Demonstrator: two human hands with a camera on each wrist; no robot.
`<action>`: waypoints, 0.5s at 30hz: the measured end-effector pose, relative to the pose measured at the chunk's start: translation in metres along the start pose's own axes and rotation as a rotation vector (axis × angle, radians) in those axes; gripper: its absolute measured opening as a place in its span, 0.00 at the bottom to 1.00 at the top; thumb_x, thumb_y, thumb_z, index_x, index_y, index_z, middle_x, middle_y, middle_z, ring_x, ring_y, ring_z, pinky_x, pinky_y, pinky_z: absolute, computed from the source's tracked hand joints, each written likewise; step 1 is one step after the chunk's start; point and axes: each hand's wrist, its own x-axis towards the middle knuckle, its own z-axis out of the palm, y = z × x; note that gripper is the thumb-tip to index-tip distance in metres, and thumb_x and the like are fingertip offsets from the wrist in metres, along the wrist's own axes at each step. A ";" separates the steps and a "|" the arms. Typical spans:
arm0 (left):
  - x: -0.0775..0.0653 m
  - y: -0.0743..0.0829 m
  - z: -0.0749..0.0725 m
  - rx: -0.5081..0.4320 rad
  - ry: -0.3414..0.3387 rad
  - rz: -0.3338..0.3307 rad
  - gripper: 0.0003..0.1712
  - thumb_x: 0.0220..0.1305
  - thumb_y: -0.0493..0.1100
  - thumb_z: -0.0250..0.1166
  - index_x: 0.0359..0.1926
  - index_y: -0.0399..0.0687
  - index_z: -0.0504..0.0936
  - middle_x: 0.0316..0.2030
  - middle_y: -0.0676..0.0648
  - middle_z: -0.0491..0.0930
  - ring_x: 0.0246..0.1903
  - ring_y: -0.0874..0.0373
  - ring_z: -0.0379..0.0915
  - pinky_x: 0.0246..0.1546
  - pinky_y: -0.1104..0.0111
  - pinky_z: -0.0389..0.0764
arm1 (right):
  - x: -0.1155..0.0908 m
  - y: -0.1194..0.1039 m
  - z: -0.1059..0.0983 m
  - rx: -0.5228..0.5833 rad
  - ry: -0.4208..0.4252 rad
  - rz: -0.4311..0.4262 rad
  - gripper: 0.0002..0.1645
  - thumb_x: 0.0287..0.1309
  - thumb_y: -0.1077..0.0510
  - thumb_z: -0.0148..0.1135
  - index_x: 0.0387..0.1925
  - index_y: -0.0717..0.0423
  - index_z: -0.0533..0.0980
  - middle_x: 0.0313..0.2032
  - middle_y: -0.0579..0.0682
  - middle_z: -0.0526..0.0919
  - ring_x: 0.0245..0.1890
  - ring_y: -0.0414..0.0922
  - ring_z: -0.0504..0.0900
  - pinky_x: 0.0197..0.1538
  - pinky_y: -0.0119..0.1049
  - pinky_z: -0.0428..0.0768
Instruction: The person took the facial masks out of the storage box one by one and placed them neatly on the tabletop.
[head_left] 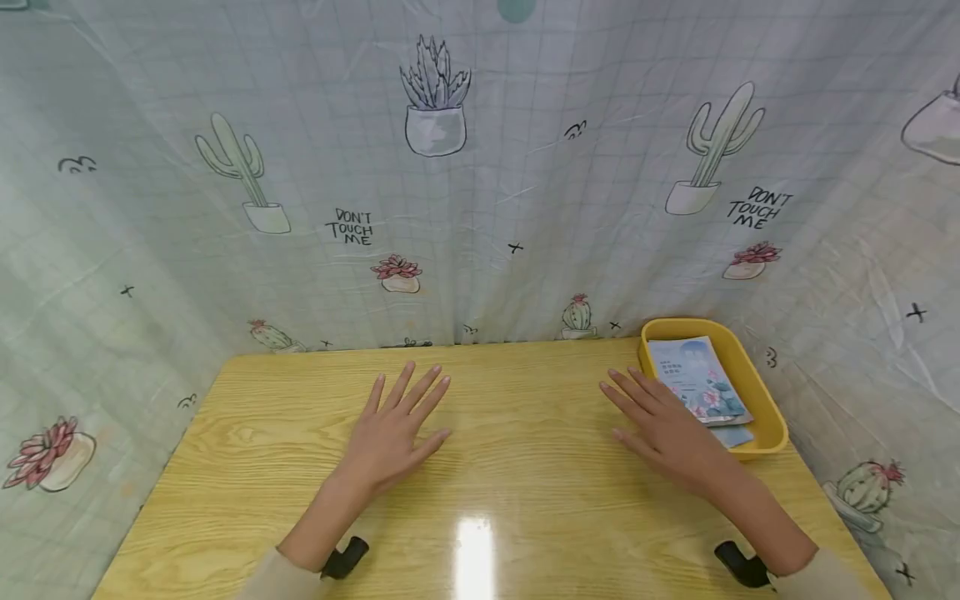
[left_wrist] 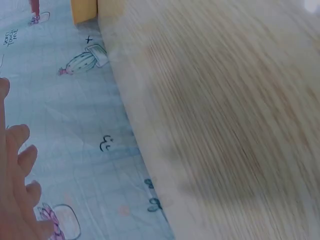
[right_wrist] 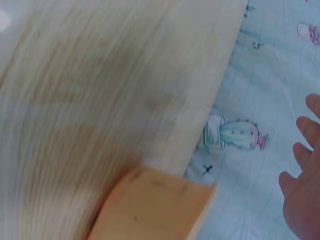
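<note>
Over the left middle of the wooden table my left hand [head_left: 390, 437] is held with fingers straight and spread, and nothing is in it. My right hand [head_left: 667, 429] is likewise spread out and holds nothing; it overlaps the left wall of a yellow bin [head_left: 767, 408] in the head view. Inside that bin lie a pale blue packet printed with pink flowers [head_left: 697, 379] and, partly hidden beneath it, a light blue packet [head_left: 732, 436]. In the right wrist view the bin's outer wall [right_wrist: 150, 207] shows below the fingers [right_wrist: 307, 131].
The table [head_left: 517, 450] has a wood-grain top with a bright reflection near its front. A curtain [head_left: 480, 192] with printed cactus pots hangs along the back and both sides. A black wrist strap [head_left: 345, 558] shows at the left wrist, another black strap [head_left: 741, 565] at the right.
</note>
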 end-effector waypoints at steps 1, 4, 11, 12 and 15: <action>0.003 0.002 0.000 -0.005 0.005 0.005 0.42 0.74 0.70 0.48 0.81 0.63 0.52 0.80 0.57 0.47 0.80 0.48 0.38 0.76 0.42 0.39 | 0.000 0.002 -0.003 -0.005 0.007 -0.006 0.42 0.73 0.47 0.59 0.80 0.45 0.53 0.80 0.49 0.51 0.79 0.56 0.48 0.80 0.41 0.38; 0.011 0.010 0.000 -0.020 0.017 0.026 0.42 0.74 0.70 0.48 0.81 0.62 0.53 0.80 0.56 0.48 0.79 0.48 0.39 0.76 0.42 0.40 | -0.003 0.008 -0.011 0.003 0.033 -0.018 0.41 0.73 0.49 0.59 0.80 0.47 0.55 0.80 0.48 0.51 0.80 0.53 0.47 0.78 0.32 0.33; 0.034 0.030 0.004 -0.086 0.035 0.060 0.41 0.75 0.73 0.40 0.81 0.62 0.53 0.80 0.56 0.47 0.80 0.49 0.38 0.76 0.42 0.39 | -0.016 0.031 -0.037 0.070 0.102 -0.055 0.40 0.70 0.57 0.61 0.79 0.48 0.58 0.79 0.50 0.55 0.80 0.44 0.42 0.75 0.24 0.35; 0.038 0.033 0.003 -0.095 0.039 0.065 0.41 0.76 0.73 0.39 0.81 0.61 0.53 0.80 0.56 0.47 0.80 0.49 0.37 0.76 0.42 0.39 | -0.019 0.034 -0.041 0.080 0.106 -0.053 0.39 0.71 0.58 0.61 0.78 0.48 0.59 0.79 0.51 0.55 0.80 0.43 0.42 0.75 0.24 0.35; 0.048 0.040 0.002 -0.097 0.047 0.081 0.41 0.76 0.72 0.38 0.81 0.62 0.52 0.80 0.56 0.47 0.80 0.49 0.38 0.76 0.41 0.42 | -0.025 0.042 -0.054 0.124 0.097 -0.015 0.38 0.72 0.58 0.60 0.78 0.47 0.59 0.79 0.49 0.54 0.80 0.41 0.40 0.77 0.29 0.37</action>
